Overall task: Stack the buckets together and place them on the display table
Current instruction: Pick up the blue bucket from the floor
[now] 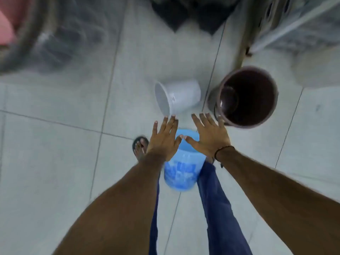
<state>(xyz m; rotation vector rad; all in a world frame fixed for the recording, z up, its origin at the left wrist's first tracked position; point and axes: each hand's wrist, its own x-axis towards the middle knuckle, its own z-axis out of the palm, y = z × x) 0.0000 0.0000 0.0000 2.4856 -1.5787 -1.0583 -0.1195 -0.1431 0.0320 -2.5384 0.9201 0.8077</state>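
Observation:
A white bucket [181, 95] lies on its side on the tiled floor, its mouth facing left. To its right stands an upright dark brown bucket [247, 97]. A light blue bucket [182, 170] stands between my legs, partly hidden under my hands. My left hand [163, 139] and my right hand [210, 136] hover flat above the blue bucket with fingers spread, holding nothing. The left fingertips reach close to the white bucket's rim; the right fingertips are near the brown bucket's edge. The display table is not clearly in view.
A metal frame leg [244, 43] and wrapped goods [294, 21] stand at the back right. Blurred dark items [187, 13] sit at the top, a pink object [6, 26] at the top left. My sandalled foot [140, 146] rests on the floor.

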